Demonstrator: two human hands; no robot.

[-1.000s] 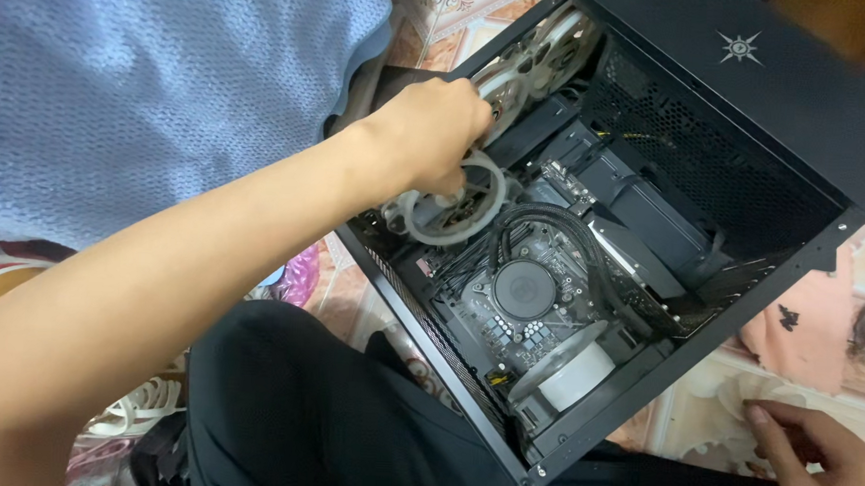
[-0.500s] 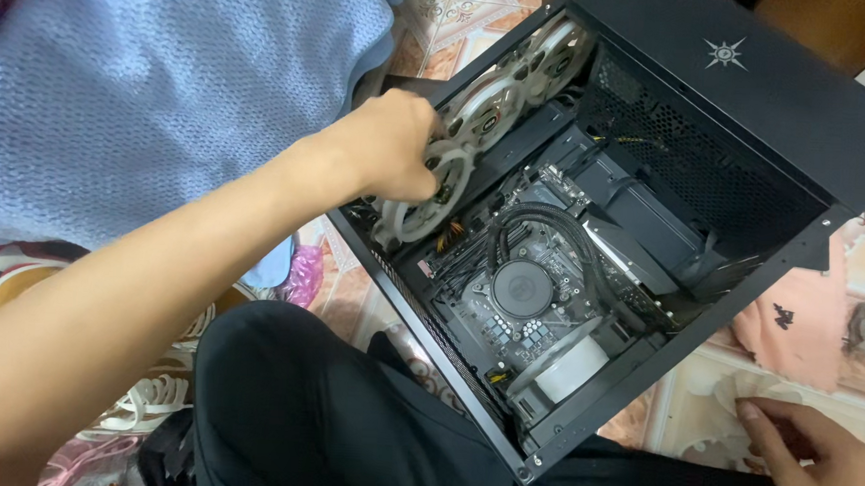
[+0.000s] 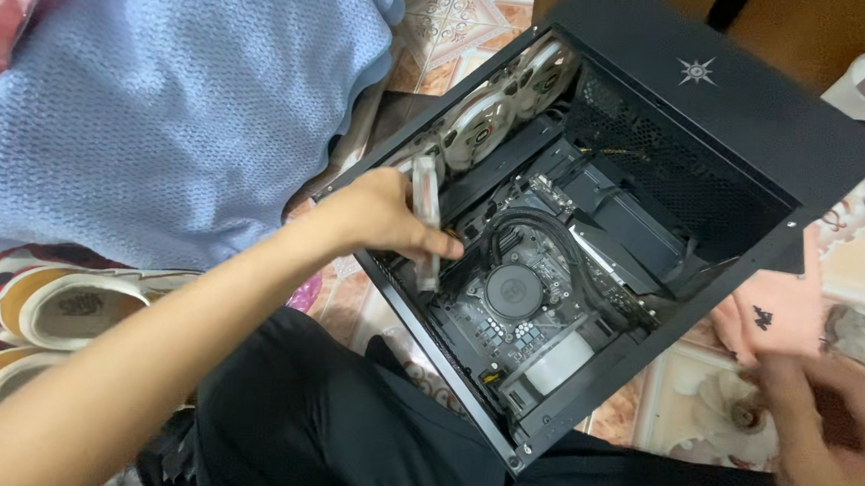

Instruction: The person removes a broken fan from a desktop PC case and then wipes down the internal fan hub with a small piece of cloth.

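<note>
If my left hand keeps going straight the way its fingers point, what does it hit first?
Probably the round black cooler block on the motherboard. The left hand, gripping a white case fan, points right and slightly down into the open computer case; depth is uncertain.

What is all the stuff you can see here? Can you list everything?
computer case: one, black, open, lying on the person's lap in the middle
fan in hand: one, pale grey, held on edge at the case's near left rim
mounted fans: two, white, along the case's upper left wall
round cooler: one, dark, in the middle of the board inside
blanket: one, light blue, knitted, upper left
shoes: at least two, cream and tan, at the left edge
pink cloth: one, right of the case
left hand: gripping the fan
right hand: blurred, lower right, apart from the case
</note>
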